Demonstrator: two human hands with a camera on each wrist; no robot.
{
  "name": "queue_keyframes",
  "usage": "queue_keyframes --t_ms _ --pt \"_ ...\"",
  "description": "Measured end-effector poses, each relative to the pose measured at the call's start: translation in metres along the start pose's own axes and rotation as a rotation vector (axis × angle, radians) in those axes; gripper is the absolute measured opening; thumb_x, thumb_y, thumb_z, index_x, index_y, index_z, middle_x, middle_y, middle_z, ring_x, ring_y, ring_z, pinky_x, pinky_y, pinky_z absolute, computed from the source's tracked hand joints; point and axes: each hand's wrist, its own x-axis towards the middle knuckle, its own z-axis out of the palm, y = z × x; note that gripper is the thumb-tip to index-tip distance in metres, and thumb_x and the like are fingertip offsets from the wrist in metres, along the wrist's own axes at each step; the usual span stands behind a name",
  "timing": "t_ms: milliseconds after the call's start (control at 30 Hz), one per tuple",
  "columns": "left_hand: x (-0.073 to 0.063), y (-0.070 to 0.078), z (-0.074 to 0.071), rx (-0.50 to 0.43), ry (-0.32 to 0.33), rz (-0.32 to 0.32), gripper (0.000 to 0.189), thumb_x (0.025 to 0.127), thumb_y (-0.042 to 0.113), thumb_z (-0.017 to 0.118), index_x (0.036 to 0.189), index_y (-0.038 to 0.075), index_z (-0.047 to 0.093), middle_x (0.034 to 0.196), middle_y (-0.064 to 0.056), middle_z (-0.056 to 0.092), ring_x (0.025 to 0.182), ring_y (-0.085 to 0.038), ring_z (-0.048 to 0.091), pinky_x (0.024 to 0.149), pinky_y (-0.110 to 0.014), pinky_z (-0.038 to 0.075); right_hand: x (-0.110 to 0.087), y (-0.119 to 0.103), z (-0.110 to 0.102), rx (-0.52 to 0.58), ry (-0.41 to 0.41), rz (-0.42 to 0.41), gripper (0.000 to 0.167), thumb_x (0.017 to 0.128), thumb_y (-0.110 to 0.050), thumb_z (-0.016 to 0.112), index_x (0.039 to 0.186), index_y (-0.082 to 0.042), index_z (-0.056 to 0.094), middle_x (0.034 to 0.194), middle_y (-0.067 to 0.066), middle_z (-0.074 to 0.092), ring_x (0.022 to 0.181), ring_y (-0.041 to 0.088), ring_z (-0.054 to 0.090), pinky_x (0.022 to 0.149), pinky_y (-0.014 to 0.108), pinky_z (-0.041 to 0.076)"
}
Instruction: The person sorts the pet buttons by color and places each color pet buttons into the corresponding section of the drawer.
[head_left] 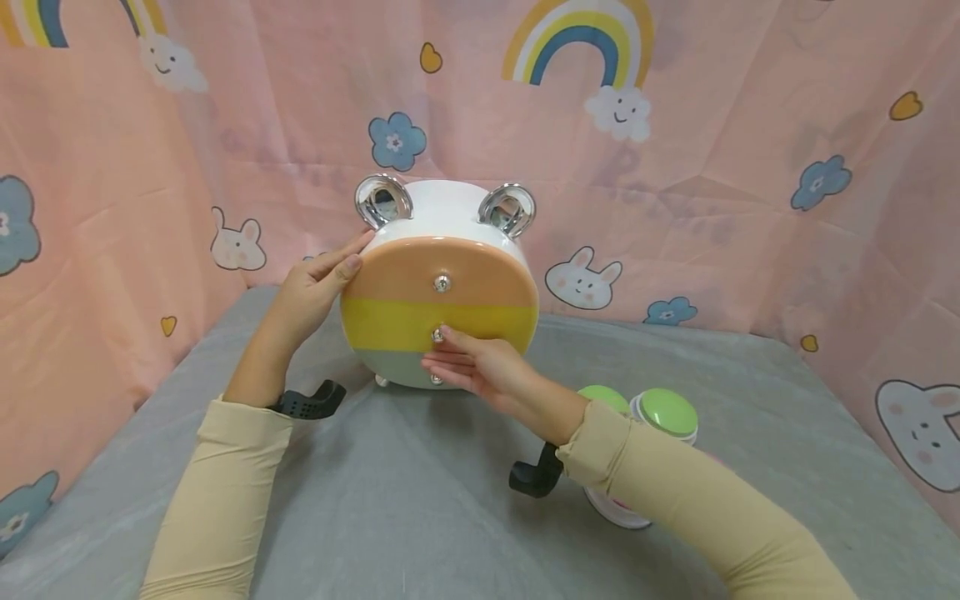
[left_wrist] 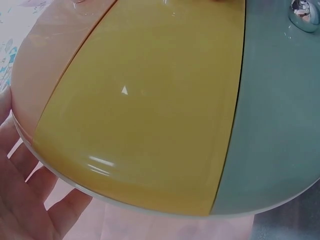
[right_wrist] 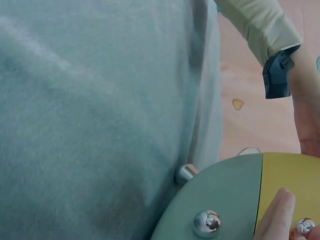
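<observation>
A round-fronted drawer box [head_left: 447,200] with a white body stands on the table, with two shiny silver ears [head_left: 508,210] on top. Its front has an orange drawer [head_left: 397,271], a yellow drawer [head_left: 382,323] and a grey-green drawer [head_left: 390,363], each with a silver knob. My left hand [head_left: 303,292] rests against the box's upper left side, thumb near the front edge, fingers fairly straight. At the middle, my right hand [head_left: 491,367] pinches the yellow drawer's knob [right_wrist: 305,227] by thumb and forefinger. The yellow drawer looks flush with the front.
Two round containers with green lids [head_left: 669,412] stand to the right, partly hidden by my right sleeve [head_left: 675,483]. A grey cloth [head_left: 390,500] covers the table. Behind it hangs a pink printed curtain [head_left: 315,158]. Black wrist mounts [head_left: 311,402] stick out at both cuffs.
</observation>
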Motion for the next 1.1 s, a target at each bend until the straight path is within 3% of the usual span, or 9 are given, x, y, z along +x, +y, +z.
queue_keyframes --t_ms 167,533,833,1100 --pt "0.0 -0.001 0.0 -0.002 0.01 0.002 0.046 0.104 0.042 0.049 0.148 0.031 0.048 0.156 0.005 0.042 0.149 -0.023 0.034 0.123 -0.052 0.029 0.002 0.002 0.003 0.032 -0.003 -0.011 0.033 0.101 -0.02 0.058 0.126 0.002 0.062 0.101 0.013 0.072 0.101 0.027 0.073 0.092 0.035 0.058" --pt "0.0 -0.001 -0.002 0.008 0.007 -0.011 0.047 0.104 0.043 0.048 0.149 0.032 0.047 0.156 0.004 0.041 0.15 -0.025 0.033 0.122 -0.055 0.028 -0.002 0.004 0.003 0.014 -0.011 -0.033 0.033 0.101 -0.019 0.058 0.124 0.004 0.062 0.093 0.01 0.074 0.087 0.019 0.075 0.086 0.031 0.06" --pt "-0.001 -0.003 -0.003 0.014 -0.009 -0.011 0.046 0.104 0.042 0.047 0.15 0.032 0.045 0.156 0.0 0.041 0.15 -0.028 0.032 0.121 -0.06 0.028 -0.019 0.011 0.002 -0.036 -0.04 -0.026 0.035 0.102 -0.016 0.055 0.127 0.009 0.06 0.096 0.012 0.075 0.09 0.019 0.075 0.103 0.041 0.051" --pt "0.001 -0.001 -0.004 0.041 -0.02 -0.02 0.048 0.103 0.046 0.047 0.149 0.034 0.045 0.157 -0.001 0.041 0.15 -0.031 0.033 0.12 -0.062 0.028 -0.039 0.018 0.001 -0.093 -0.078 -0.009 0.033 0.102 -0.019 0.057 0.123 0.006 0.061 0.098 0.011 0.076 0.091 0.02 0.075 0.099 0.039 0.054"
